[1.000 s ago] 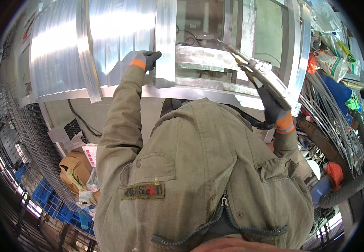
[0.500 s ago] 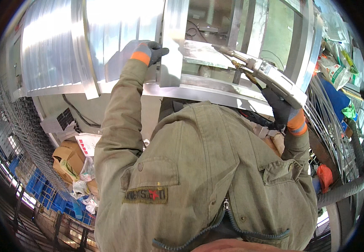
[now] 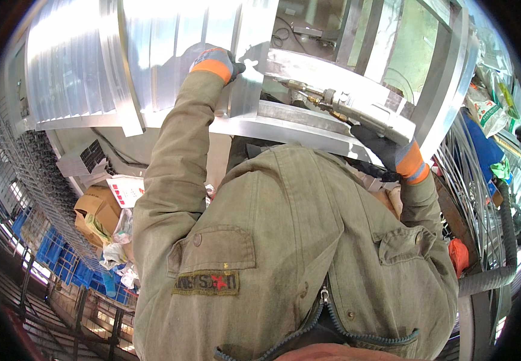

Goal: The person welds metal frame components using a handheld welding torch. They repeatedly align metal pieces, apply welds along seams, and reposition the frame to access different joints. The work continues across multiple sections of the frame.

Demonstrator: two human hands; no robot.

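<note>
My left hand (image 3: 217, 64), in a grey and orange work glove with dark fingertips, is at the wide upright metal strip (image 3: 253, 90) of a shiny metal frame. Its fingers are drawn together by the strip's left side; what they hold, if anything, is hidden. My right hand (image 3: 386, 149), gloved alike, is closed around the rear of a silver rivet gun (image 3: 376, 116). The gun lies tilted across the frame's opening, its narrow nose pointing left toward the strip and apart from it.
Ribbed metal sheeting (image 3: 71, 78) covers the frame's left part. Thin metal rods (image 3: 462, 180) and a grey hose (image 3: 492, 280) are at the right, near plastic bags (image 3: 487, 111). A cardboard box (image 3: 98, 207) and a wire mesh rack (image 3: 50, 204) stand at the lower left.
The rivet gun has moved left and slightly down with my right hand, its nose nearer the strip. My left hand has shifted slightly right along the strip.
</note>
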